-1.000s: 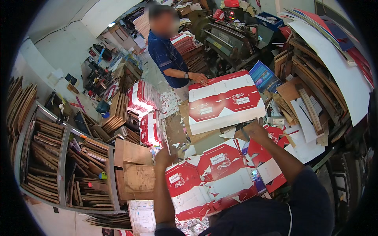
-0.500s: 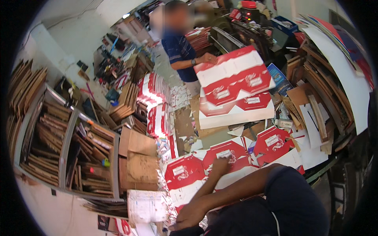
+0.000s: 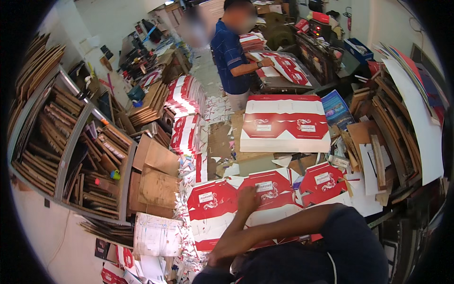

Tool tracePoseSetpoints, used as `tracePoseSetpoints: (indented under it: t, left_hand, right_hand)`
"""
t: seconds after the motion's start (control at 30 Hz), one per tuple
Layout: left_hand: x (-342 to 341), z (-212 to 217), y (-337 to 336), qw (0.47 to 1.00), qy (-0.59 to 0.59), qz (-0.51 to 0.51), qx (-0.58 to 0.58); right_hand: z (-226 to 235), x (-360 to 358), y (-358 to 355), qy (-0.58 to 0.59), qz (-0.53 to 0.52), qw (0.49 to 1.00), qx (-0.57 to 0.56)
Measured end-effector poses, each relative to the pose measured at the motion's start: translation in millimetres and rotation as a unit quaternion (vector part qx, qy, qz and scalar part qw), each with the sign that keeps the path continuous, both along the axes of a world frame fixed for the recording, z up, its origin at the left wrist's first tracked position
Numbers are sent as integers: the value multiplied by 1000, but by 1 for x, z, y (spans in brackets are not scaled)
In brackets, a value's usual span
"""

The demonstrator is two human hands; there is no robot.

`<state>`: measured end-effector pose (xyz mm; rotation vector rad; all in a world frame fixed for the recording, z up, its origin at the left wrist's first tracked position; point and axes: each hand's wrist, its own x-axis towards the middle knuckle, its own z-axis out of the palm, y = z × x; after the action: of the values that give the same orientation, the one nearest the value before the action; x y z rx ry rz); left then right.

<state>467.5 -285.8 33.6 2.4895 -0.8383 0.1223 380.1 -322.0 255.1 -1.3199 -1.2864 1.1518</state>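
Red and white printed cardboard sheets point(image 3: 215, 222) lie in front of me, with cut outlines and gaps between their panels. My left hand point(image 3: 248, 199) presses down on the middle red panel, its fingers curled; whatever may be in them is hidden. Across my body reaches my right arm, and my right hand point(image 3: 221, 255) is wrapped round my left arm near the elbow. Beside the middle panel, on the right, is another red panel point(image 3: 322, 183) with angled edges. Beyond these stands a thick, neat stack of printed sheets point(image 3: 286, 128).
A co-worker in a blue shirt point(image 3: 231, 57) holds a printed sheet point(image 3: 286, 66) over a dark machine's flat bed point(image 3: 283, 87). Red and white bundles point(image 3: 184, 94) stand left, among paper scraps point(image 3: 187, 255). Shelves of boards point(image 3: 90, 156) line the left; more boards point(image 3: 395, 123) lean right.
The co-worker has carried a sheet from the stack back to the machine bed. The whole view has shifted slightly. My left hand stays on the middle panel, and my right hand stays at my left arm.
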Motion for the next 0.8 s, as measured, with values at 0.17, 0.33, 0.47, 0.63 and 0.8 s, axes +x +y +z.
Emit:
tracePoseSetpoints:
  t: [0.17,0.33,0.47,0.63,0.8]
  left_hand:
    - [-15,-15,81,960,-85,264,-37]
    - [-33,-40,84,930,-8,366,-14]
    - [-59,-70,88,918,-13,397,-8]
    - [-55,-76,74,916,12,400,9]
    - [-59,-78,82,915,-16,402,37]
  right_hand:
    - [-134,84,-167,-119,-344,931,-19]
    - [-196,108,-406,248,-818,498,-145]
    - [-150,111,-423,-26,-877,462,-131]
    - [-165,69,-402,-446,-555,683,-165]
    - [-215,5,-360,-482,-414,719,-281]
